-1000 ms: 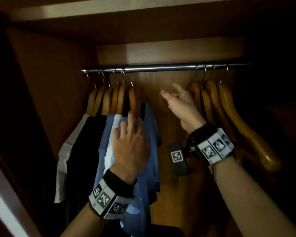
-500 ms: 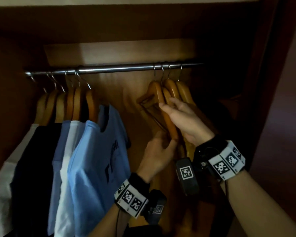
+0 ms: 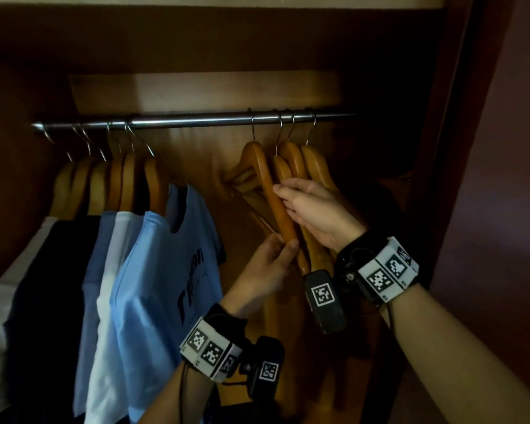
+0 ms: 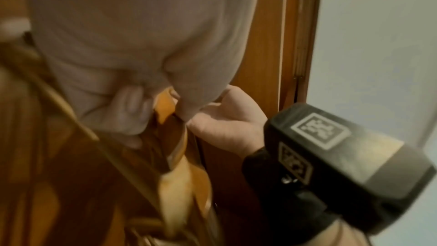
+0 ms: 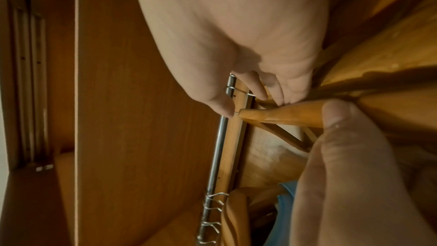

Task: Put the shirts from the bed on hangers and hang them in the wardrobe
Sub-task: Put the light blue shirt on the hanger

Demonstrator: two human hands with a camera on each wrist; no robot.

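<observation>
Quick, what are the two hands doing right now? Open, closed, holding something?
Left hand: closed, pinching the lower end of the empty wooden hanger.
Right hand: fingers straight, resting on the same hanger; open, gripping nothing.

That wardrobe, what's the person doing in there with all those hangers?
The person is taking an empty wooden hanger from the bare group on the right of the rail. Their left hand pinches the hanger's lower end, while the right hand rests on the neighbouring empty hangers. The hanger's hook is still over the rail. To the left, several shirts already hang on hangers.
</observation>
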